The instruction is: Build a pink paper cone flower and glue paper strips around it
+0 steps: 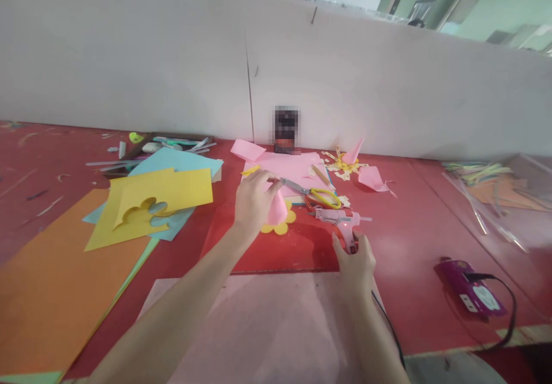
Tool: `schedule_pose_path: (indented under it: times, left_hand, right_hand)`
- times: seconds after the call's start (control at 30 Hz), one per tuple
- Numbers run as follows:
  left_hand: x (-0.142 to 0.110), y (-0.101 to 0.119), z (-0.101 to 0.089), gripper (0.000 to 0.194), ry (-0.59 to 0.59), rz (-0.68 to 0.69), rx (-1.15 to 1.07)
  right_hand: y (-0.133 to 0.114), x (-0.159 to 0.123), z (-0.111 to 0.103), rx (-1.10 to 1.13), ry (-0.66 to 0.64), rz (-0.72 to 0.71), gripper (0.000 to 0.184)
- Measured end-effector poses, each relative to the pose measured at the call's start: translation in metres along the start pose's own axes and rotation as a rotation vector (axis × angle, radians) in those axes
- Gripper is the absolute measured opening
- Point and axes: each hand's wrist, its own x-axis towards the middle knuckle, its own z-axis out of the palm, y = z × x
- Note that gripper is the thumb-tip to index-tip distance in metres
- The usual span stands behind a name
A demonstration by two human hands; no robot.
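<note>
My left hand [254, 200] is closed around a small pink paper cone [277, 208], held just above a yellow paper flower [280, 225] on the red mat [276, 252]. My right hand [354, 260] grips the handle of a pink hot glue gun [340, 222], which lies on the table with its nozzle pointing left toward the cone. Scissors with yellow handles [317, 195] lie just beyond the glue gun on a pink paper sheet [293, 168].
Yellow paper with a flower cut-out [150, 206], a blue sheet [172, 162] and an orange sheet [52, 292] lie at left. More pink cones [371, 178] and yellow scraps sit at the back. A purple device [472, 289] with a black cable is at right. A white partition [345, 85] stands behind.
</note>
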Motion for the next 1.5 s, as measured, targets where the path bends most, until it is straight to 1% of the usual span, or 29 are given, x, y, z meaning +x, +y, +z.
schedule_pose_path:
  times: [0.1, 0.2, 0.33, 0.43, 0.5, 0.6, 0.67, 0.77, 0.87, 0.93, 1.03, 1.13, 1.33, 1.4, 1.43, 1.47, 1.5]
  left_hand:
    - [0.004, 0.004, -0.011, 0.006, 0.022, 0.001, -0.021]
    - [0.009, 0.010, -0.021, 0.007, 0.013, -0.016, -0.021]
    - [0.013, 0.017, -0.029, 0.009, -0.004, 0.009, -0.072]
    - [0.014, 0.020, -0.030, 0.010, 0.001, 0.039, -0.078]
    - [0.012, 0.020, -0.028, 0.009, -0.019, 0.059, -0.061]
    - [0.007, 0.015, -0.023, 0.009, -0.065, 0.068, -0.053]
    - [0.004, 0.012, -0.021, 0.009, -0.073, 0.058, -0.076]
    - [0.006, 0.012, -0.027, 0.008, -0.019, 0.036, -0.107]
    - [0.017, 0.017, -0.043, 0.007, 0.116, 0.026, -0.077]
    - [0.026, 0.022, -0.055, 0.007, 0.200, 0.047, -0.045]
    - [0.033, 0.025, -0.064, 0.007, 0.230, 0.060, -0.043]
    - [0.031, 0.022, -0.059, 0.008, 0.159, 0.036, -0.067]
    - [0.005, 0.004, -0.020, 0.006, -0.076, -0.007, -0.163]
    - [-0.004, 0.001, -0.012, 0.006, -0.144, -0.029, -0.192]
    - [-0.008, 0.000, -0.010, 0.009, -0.169, -0.030, -0.213]
    - [-0.012, 0.000, -0.009, 0.017, -0.175, -0.021, -0.223]
    - [-0.015, 0.000, -0.011, 0.025, -0.160, -0.007, -0.224]
  right_hand:
    - [0.000, 0.000, 0.000, -0.012, 0.008, 0.014, 0.051]
    - [0.000, 0.000, 0.001, -0.009, 0.030, 0.011, 0.051]
    - [0.001, 0.000, 0.002, -0.001, 0.044, -0.030, 0.051]
    - [0.003, 0.001, 0.002, -0.003, 0.038, -0.039, 0.051]
    - [0.003, 0.000, 0.002, -0.008, 0.033, -0.019, 0.051]
    - [0.002, 0.000, 0.002, -0.002, 0.028, 0.013, 0.052]
    - [0.001, 0.000, 0.002, 0.007, 0.025, 0.022, 0.052]
    - [0.000, 0.000, 0.001, 0.005, 0.014, 0.016, 0.051]
    - [-0.001, 0.000, 0.000, -0.005, 0.003, 0.011, 0.051]
    - [-0.001, 0.000, 0.000, -0.009, 0.000, 0.007, 0.051]
    - [0.001, 0.000, 0.001, -0.007, -0.001, -0.006, 0.051]
    - [0.002, 0.001, 0.002, -0.002, 0.013, -0.008, 0.051]
    - [-0.001, 0.000, 0.002, -0.005, 0.020, 0.028, 0.051]
    - [-0.002, 0.000, 0.001, -0.003, 0.008, 0.033, 0.051]
    - [-0.002, 0.000, 0.001, -0.002, 0.003, 0.036, 0.051]
    - [-0.002, 0.000, 0.001, -0.001, 0.000, 0.037, 0.051]
    - [-0.002, 0.000, 0.000, 0.000, -0.003, 0.035, 0.051]
